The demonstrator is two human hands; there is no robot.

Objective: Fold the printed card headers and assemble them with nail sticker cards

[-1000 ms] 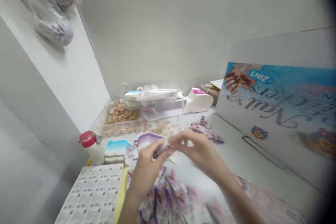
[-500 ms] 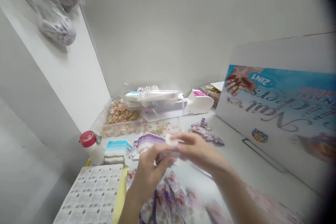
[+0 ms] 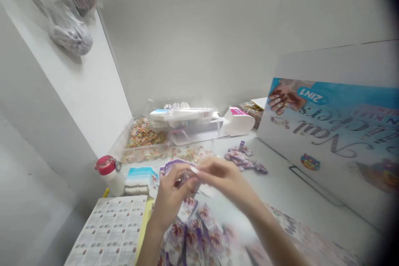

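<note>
My left hand (image 3: 171, 193) is closed round a small printed packet (image 3: 188, 177), partly hidden by its fingers. My right hand (image 3: 222, 176) meets it from the right, pinching a small white piece (image 3: 194, 169) at the packet's upper edge. Below both hands lie several purple and white packets (image 3: 193, 239) in a loose pile. Behind my left hand, a fanned stack of purple-edged packets (image 3: 174, 163) is partly covered. A stack of blue and white packets (image 3: 141, 176) is left of it.
A red-lidded bottle (image 3: 110, 176) and a label sheet (image 3: 109, 224) are at left. Behind stand a tray of colourful beads (image 3: 145, 135) and a clear box (image 3: 193, 122). More purple packets (image 3: 245, 158) lie right, beside a large printed box (image 3: 327, 133).
Both hands have shifted slightly left with the packet. The white piece at my right fingertips now looks smaller, and more of the pile below shows.
</note>
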